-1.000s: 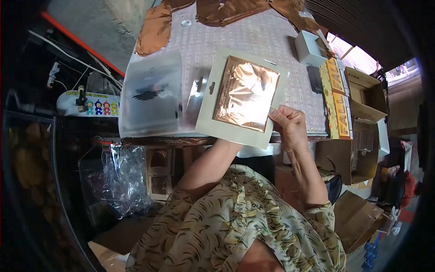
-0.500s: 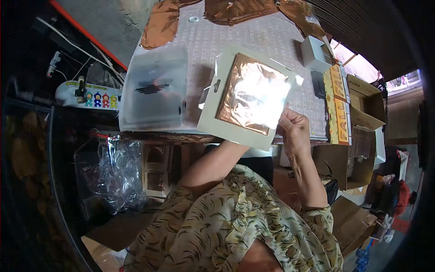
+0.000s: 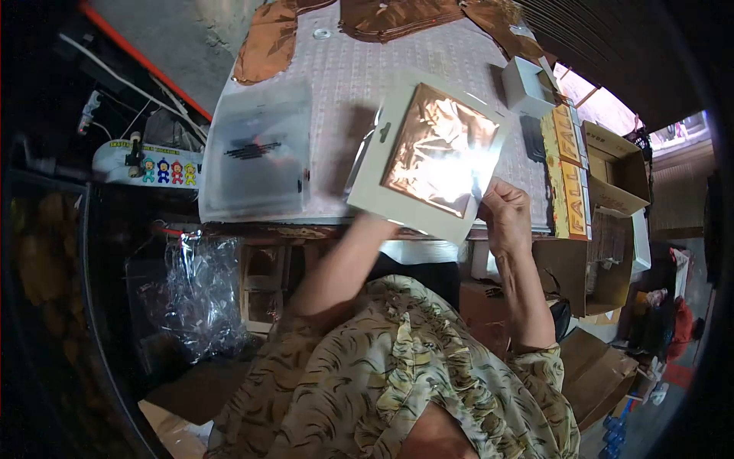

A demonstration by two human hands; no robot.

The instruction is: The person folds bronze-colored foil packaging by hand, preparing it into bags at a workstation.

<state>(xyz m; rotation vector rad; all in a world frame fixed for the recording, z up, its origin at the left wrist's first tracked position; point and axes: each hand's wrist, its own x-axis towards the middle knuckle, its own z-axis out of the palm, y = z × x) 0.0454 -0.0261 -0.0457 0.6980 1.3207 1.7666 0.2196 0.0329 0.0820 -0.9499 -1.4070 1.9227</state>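
Note:
A beige card with a hang hole carries a folded, shiny copper-coloured foil sheet. Clear film shows along the card's edges, and the whole foil pack is held up tilted above the table. My right hand pinches its lower right edge between thumb and fingers. Behind the card's lower left part is my left hand; only the wrist end shows, blurred, and the fingers are hidden. Left of the pack, a frosted clear pouch with small black printing lies flat on the table.
Copper foil pieces lie along the far side of the table, near a small white ring. To the right stand a white box, a "FALL" printed strip and cardboard boxes. Clear plastic bags hang at lower left.
The foil pack has shifted slightly right and turned a little. My left forearm has swung left and is blurred. My right hand keeps its pinch on the edge.

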